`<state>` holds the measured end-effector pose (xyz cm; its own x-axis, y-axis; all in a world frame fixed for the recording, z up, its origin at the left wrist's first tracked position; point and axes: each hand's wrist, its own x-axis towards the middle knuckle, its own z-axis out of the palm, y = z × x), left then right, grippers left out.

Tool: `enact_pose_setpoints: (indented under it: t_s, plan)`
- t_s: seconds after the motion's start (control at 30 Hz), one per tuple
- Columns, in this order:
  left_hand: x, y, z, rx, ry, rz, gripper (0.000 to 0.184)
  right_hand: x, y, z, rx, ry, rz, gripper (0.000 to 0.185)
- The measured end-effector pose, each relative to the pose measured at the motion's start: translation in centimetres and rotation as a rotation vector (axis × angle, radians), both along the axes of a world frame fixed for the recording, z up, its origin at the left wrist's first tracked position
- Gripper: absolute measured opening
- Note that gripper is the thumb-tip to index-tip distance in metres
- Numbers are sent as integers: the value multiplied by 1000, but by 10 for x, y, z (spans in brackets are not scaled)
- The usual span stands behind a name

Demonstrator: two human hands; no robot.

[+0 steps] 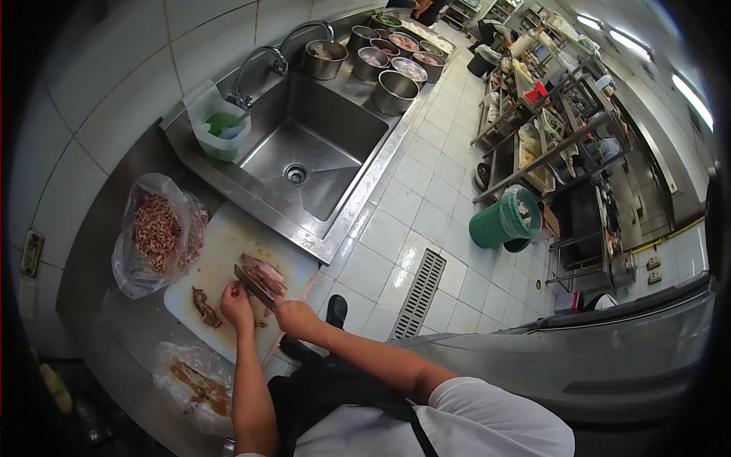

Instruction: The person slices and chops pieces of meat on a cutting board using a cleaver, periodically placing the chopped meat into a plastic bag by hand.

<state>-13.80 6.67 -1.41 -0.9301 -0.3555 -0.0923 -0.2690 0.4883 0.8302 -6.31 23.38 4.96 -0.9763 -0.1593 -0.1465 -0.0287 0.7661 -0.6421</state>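
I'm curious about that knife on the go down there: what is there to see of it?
The knife has a broad, flat, grey blade that looks like metal. Its handle is hidden in the closed right hand. The blade slants over the white cutting board, its far end pointing away from the person, alongside a pinkish piece of meat. The left hand is close by on the other side; whether it touches the blade is unclear.

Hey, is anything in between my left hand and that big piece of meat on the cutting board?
Yes: the knife, held in your right hand, has its blade between your left hand and the big piece of meat. Nothing else visible stands there.
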Motion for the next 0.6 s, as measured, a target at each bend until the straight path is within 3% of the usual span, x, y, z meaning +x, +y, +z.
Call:
enact_pose_setpoints:
  t_s: [0.2, 0.33, 0.37, 0.4, 0.6]
  plan:
    - [0, 1, 5, 7, 15, -4, 21, -5, -2, -6, 24, 23, 4, 16]
    - [-3, -5, -39, 150, 5, 23, 23, -9, -4, -21, 67, 0, 37, 20]
    - [-1, -3, -22, 81, 46, -7, 23, -15, -4, -3, 104, -162, 68, 18]
    - [-2, -2, -19, 138, 42, -9, 22, -16, -4, 1, 64, -139, 46, 20]
    - [0, -2, -1, -104, 94, -2, 20, -25, -14, 6, 55, -34, 17, 24]
